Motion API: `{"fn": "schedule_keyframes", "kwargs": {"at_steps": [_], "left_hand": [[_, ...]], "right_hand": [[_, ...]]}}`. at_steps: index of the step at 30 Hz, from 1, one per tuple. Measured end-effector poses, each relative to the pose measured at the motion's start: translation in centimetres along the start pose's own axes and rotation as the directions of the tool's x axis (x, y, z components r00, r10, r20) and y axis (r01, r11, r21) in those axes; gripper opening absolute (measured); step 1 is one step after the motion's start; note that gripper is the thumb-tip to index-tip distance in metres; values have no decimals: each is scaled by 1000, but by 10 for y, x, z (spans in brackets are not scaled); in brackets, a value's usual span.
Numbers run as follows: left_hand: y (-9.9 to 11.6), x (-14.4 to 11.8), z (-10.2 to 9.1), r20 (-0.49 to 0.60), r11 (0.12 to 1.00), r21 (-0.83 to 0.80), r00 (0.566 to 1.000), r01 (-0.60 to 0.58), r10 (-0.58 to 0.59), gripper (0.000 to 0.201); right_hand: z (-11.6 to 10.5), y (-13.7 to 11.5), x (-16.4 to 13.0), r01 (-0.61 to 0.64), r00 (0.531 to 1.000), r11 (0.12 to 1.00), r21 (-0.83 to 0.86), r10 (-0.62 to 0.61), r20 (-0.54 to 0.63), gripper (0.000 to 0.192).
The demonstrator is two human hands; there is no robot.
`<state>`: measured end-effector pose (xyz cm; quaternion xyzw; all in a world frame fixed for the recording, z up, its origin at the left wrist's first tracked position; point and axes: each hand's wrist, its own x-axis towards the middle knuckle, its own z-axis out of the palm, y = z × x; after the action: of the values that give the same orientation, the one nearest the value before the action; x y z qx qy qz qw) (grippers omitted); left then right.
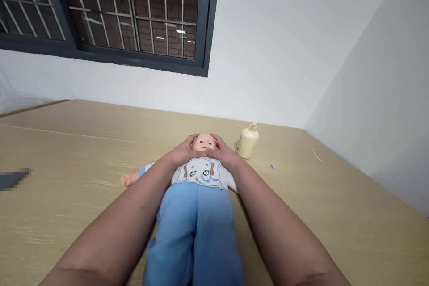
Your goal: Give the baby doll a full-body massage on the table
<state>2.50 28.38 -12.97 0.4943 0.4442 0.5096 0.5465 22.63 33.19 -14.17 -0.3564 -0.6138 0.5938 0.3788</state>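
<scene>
A baby doll (196, 214) lies on its back on the wooden tabletop, its head away from me. It wears blue trousers and a white top with an elephant on the chest. My left hand (185, 151) cups one side of the doll's head (203, 140), with the thumb along the chin. From the other side my right hand (224, 152) curves round the cheek, its thumb near the mouth. Both thumbs almost meet below the face. One doll hand (129, 179) sticks out past my left forearm; the other is hidden by my right arm.
A cream pump bottle (248, 141) stands right of the doll's head. Near it lie a small bluish scrap (272, 166) and a thin pale strip (317, 155). A dark flat object (13, 179) is at the left edge. White walls and a barred window (134, 13) rise behind the tabletop (83, 161).
</scene>
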Motion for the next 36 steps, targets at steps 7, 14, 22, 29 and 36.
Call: {"fn": "schedule_keyframes", "kwargs": {"at_steps": [7,14,22,29,36], "left_hand": [[-6,2,-3,67,1000,5,998,-15,15,105],[-5,3,-3,93,988,-148,995,52,-38,100],[-4,6,-13,88,967,-248,996,55,-34,75],[-4,1,-8,68,970,-238,997,44,-28,78],[-2,-3,-1,77,990,-140,997,31,-21,104]], "right_hand": [[8,-11,-6,11,1000,976,-218,-13,-7,126],[1,-7,-5,63,995,994,-87,-56,82,117],[-12,-8,-6,-53,978,978,200,11,206,102],[-13,-7,-8,-86,991,971,225,61,118,88],[3,-9,-10,-5,997,998,-68,10,73,120]]}}
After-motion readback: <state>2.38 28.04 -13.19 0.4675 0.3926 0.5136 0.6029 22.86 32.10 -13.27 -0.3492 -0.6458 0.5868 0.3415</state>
